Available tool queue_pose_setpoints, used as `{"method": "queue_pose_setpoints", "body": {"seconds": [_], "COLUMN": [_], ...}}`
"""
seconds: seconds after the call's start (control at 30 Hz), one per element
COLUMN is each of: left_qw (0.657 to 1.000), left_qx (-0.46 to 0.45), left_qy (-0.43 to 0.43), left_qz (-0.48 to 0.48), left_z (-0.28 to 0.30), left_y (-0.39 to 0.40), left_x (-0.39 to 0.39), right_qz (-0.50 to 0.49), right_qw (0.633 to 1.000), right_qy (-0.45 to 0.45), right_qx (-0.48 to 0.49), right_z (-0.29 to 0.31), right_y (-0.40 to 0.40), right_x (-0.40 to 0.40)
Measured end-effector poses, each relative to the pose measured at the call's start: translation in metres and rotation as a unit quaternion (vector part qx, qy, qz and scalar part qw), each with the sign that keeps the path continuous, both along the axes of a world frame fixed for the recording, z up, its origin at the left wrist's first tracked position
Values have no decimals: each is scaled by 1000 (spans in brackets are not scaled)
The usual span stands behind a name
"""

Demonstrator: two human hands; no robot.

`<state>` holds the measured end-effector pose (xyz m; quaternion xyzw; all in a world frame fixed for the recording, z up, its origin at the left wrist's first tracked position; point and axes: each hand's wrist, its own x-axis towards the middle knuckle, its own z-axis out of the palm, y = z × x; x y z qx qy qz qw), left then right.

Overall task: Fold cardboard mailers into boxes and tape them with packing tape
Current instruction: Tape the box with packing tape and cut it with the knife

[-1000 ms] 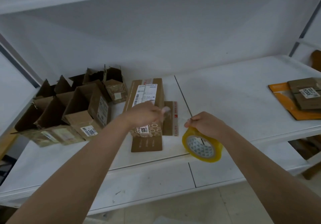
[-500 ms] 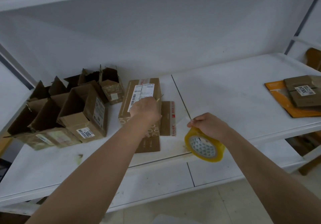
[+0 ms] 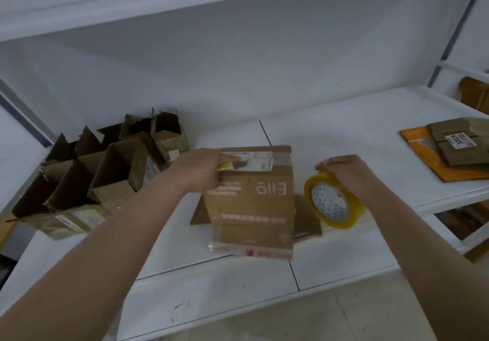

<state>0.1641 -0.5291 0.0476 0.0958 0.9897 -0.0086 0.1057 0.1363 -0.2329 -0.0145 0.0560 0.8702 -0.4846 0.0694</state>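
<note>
A brown cardboard mailer box (image 3: 254, 203) with a white shipping label on top stands tilted up on the white shelf (image 3: 344, 134), its printed side facing me. My left hand (image 3: 201, 171) grips its upper left edge, with a bit of yellow tape at the fingers. My right hand (image 3: 346, 171) holds a roll of yellowish packing tape (image 3: 330, 203) by its rim, just right of the box. The box's bottom flaps lie spread on the shelf behind it.
Several open folded cardboard boxes (image 3: 105, 179) stand in a cluster at the left of the shelf. Flat mailers on an orange envelope (image 3: 455, 150) lie at the right. The shelf's front edge (image 3: 238, 295) runs below the box.
The box lay flat on the shelf; my left hand has tipped it up onto its end towards me. The tape roll in my right hand has stayed beside it.
</note>
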Motion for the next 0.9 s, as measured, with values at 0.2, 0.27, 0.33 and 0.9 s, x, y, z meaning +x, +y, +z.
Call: {"method": "queue_pose_setpoints", "body": {"seconds": [0.2,0.27,0.33,0.9], "left_qw": [986,978,982,965], "left_qx": [138,140,98,260], "left_qy": [92,150,160,28], "left_qz": [23,26,32,-4], "left_z": [6,-9,-29,-17], "left_y": [45,76,101,-34], "left_x": [11,20,30,48], "right_qz": [-11,-4,3,179], "right_qw": [999,999,999,982], "right_qy": [30,30,29,29], "right_qx": [-25,-26,-23,-52], "right_z": [1,-5,-9,56], "right_y": [12,10,10,-21], "right_x": [-3,-1,2,37]}}
